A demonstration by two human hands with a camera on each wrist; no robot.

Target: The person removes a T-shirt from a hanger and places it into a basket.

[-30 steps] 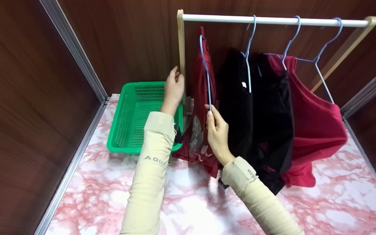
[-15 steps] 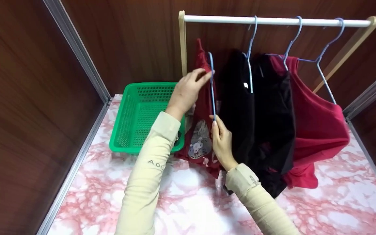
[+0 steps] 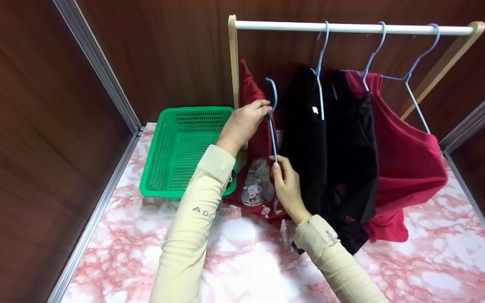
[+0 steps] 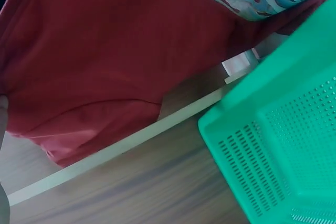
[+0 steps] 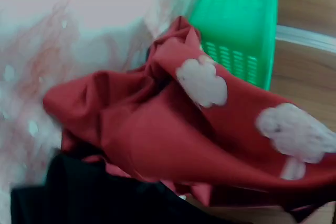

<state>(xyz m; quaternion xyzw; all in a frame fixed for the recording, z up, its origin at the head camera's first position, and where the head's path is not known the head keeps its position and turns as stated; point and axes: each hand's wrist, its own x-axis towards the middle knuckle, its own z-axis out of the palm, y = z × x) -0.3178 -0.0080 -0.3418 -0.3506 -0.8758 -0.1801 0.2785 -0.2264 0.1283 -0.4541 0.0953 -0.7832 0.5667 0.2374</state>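
In the head view a blue wire clothes hanger [image 3: 273, 134] is off the rail, its hook free and pointing up. My left hand [image 3: 242, 126] pinches it near the neck, just below the hook. Lower down, my right hand [image 3: 286, 185] grips the hanger's end between thumb and fingers. A red shirt [image 3: 251, 88] with a pale cartoon print hangs against the hanger, partly behind my left hand. In the left wrist view the red shirt [image 4: 105, 51] spreads wide, a fingertip at its left edge. The right wrist view shows the shirt's folded lower part [image 5: 157, 129]; neither hand's grip appears there.
A green perforated basket [image 3: 152, 155] stands left of the rack. Two black garments [image 3: 305, 147] and a red top [image 3: 411, 168] hang from the white rail [image 3: 284, 26] on the right. Wooden walls enclose the pink-and-white marbled surface [image 3: 133, 252].
My left hand has moved right from beside the rack post to the hanger's neck. The hanger and my right hand have shifted lower. The red shirt's top has dropped and leaned left.
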